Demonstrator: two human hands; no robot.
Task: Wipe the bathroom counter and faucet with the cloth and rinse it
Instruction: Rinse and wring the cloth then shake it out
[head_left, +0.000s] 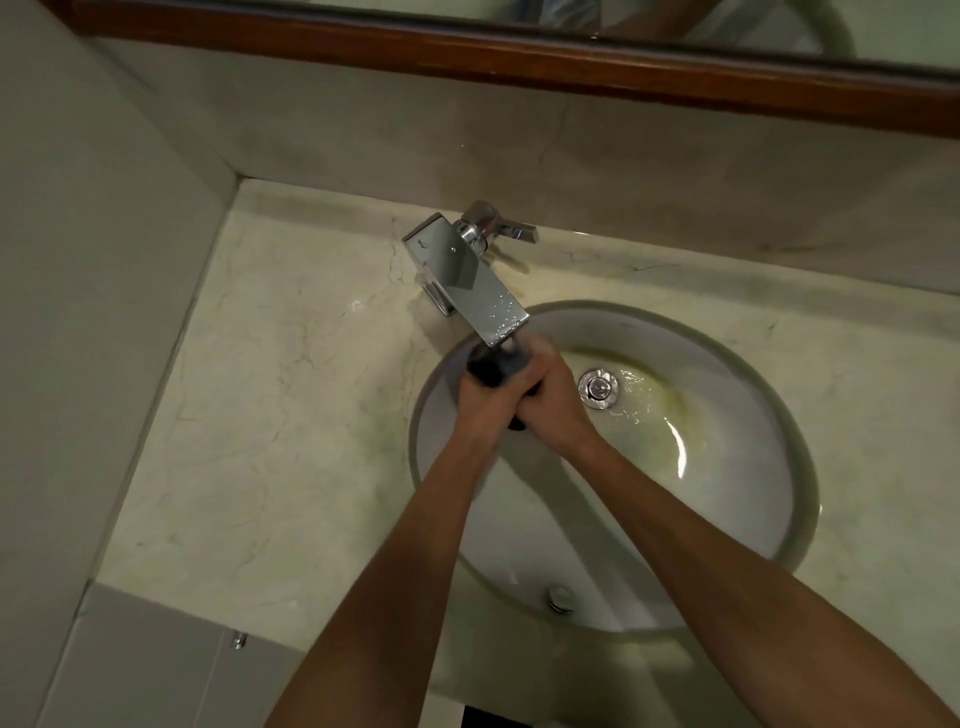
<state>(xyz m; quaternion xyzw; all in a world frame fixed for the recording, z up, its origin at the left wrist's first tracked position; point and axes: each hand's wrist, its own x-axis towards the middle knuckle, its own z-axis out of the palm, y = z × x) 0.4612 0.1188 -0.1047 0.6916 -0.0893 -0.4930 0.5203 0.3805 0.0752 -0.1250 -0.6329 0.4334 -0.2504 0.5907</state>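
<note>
From the head camera, looking down, both hands meet at about the centre of the frame, directly under the outlet end of the rectangular chrome faucet (467, 280), which reaches from eleven o'clock out over the rim of the round white under-mounted sink basin (727, 519). The left hand (480, 397) and the right hand (550, 400) are pressed together, fingers curled tight around a dark, bunched-up wet cloth (493, 366), most of which is hidden inside the grip; only a dark lump at the top and a small tail below the palms show. The cloth sits just beneath the spout, apparently in the stream, though the water itself is hard to make out. Water pools and glints around the chrome drain plug (599, 388) at three o'clock from the hands. The faucet's chrome lever handle (511, 228) points toward three o'clock, behind the spout. The pale veined marble surface (270, 415) spreads to nine o'clock and looks damp in places. By my reading, the wiping is done and the rinse is the step in hand, with the cloth being squeezed or wrung. The next move likely calls for working the cloth until it runs clean, then freeing one hand to reach up to twelve o'clock and shut the lever.
</note>
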